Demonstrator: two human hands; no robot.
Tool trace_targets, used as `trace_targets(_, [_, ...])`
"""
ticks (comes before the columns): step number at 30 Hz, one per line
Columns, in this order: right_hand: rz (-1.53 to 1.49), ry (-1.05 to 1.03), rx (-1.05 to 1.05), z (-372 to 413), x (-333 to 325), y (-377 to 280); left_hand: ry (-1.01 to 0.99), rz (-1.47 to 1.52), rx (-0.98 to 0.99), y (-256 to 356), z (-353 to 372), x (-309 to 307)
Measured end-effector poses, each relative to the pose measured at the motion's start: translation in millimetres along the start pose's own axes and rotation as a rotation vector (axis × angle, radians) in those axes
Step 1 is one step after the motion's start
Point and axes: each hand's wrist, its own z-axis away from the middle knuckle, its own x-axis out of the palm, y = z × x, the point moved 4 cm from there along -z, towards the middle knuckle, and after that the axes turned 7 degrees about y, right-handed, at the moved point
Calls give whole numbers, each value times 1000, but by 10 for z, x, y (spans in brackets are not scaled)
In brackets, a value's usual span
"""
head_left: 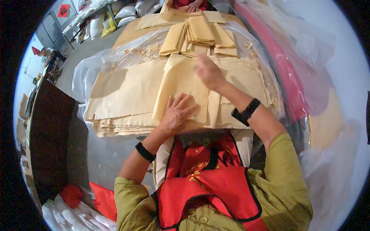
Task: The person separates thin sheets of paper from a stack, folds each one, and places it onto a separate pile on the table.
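Note:
A thin tan sheet (180, 77), with the look of bean curd skin, lies partly folded over on a wide stack of like sheets (123, 94) before me. My left hand (179, 113) rests flat on the near part of the fold, fingers spread. At the far right of the same fold is my right hand (210, 73), fingers bent and smeared by motion; whether they grip the sheet I cannot tell. Just beyond it, folded sheets (200, 30) are piled on one another in a fan. Black bands circle both my wrists.
Clear plastic film (90, 71) lies under the stack, with broken scraps (140, 54) on it. Across the table a person's hand (195, 5) rests by more sheets (154, 21). Pink plastic (285, 73) runs along the right. Sacks (125, 11) stand at the back left.

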Motion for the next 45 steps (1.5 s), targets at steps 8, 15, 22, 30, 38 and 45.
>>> trace_targets(8, [359, -525, 12, 568, 307, -115, 258, 204, -126, -205, 16, -303])
trace_targets(15, [475, -607, -45, 550, 403, -29, 163, 1082, -882, -964, -6, -366])
trace_targets(22, [336, -639, 15, 533, 336, -20, 381, 1231, -498, -378, -438, -202])
trace_targets(30, [-1361, -185, 1454, 708, 222, 10, 265, 250, -108, 174, -581, 237])
trace_targets(38, [-1143, -109, 1269, 771, 197, 112, 253, 281, -30, 232, -448, 143])
trace_targets(45, [249, -543, 27, 804, -124, 174, 165, 152, 23, 285, -450, 198])
